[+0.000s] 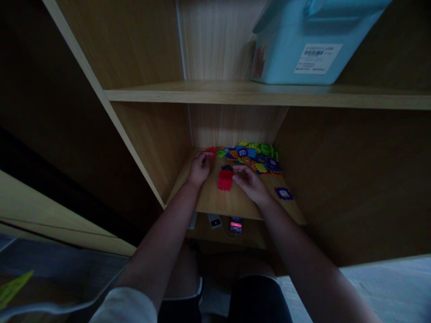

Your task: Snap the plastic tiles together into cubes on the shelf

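Both my hands reach into a low wooden shelf compartment point(215, 204). My left hand point(200, 168) lies on the shelf with its fingertips on a red toy piece point(211, 151) at the left end of a pile of colourful interlocking plastic pieces point(253, 157). My right hand point(251, 183) is curled beside a red stack of pieces point(225, 179), its fingers touching the stack's right side. One purple piece point(283, 193) lies apart to the right of my right hand.
A pale blue plastic box point(303, 45) with a barcode label stands on the upper shelf point(208, 92). Below the lower shelf a phone with a lit screen point(236, 224) and a small device point(214, 221) lie on the floor. Wooden side walls close the compartment.
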Available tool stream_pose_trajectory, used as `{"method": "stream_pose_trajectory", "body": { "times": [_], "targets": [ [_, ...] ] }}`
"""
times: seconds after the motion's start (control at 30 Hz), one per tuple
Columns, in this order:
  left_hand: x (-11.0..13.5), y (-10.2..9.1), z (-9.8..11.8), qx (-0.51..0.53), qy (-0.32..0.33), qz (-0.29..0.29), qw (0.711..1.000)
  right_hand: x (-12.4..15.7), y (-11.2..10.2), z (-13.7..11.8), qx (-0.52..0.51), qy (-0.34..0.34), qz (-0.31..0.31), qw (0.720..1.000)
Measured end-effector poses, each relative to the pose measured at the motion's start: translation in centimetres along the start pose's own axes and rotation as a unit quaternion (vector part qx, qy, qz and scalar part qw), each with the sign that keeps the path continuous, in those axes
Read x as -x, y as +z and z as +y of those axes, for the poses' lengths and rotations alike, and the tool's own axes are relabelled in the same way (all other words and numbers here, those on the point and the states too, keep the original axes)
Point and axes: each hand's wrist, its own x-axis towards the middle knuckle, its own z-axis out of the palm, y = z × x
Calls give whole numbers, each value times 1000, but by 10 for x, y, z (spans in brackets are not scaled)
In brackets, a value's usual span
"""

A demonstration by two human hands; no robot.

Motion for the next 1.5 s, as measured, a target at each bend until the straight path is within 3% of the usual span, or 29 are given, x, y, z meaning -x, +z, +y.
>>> {"method": "stream_pose_trajectory", "body": {
  "times": [0.2, 0.33, 0.6, 0.77, 1.0, 1.27, 1.5],
  "targets": [
    [1, 0, 6, 26, -11, 37, 999, -2, -7, -6, 53, -56, 74, 994],
    [2, -1, 12, 2, -5, 22, 1000, -3, -7, -14, 86, -95, 97, 987],
    [2, -10, 23, -84, 90, 20, 992, -1, -6, -20, 112, -111, 88, 984],
    [1, -18, 30, -87, 146, 34, 985, 2, -3, -24, 114, -126, 75, 983],
    [9, -12, 41, -136, 138, -5, 981, 3, 1, -34, 148, -162, 46, 975],
    [10, -10, 37, -93, 193, -52, 975, 3, -2, -35, 135, -170, 28, 976],
    [9, -8, 39, -168, 249, -52, 952, 6, 3, -33, 76, -112, 103, 985]
  ]
}}
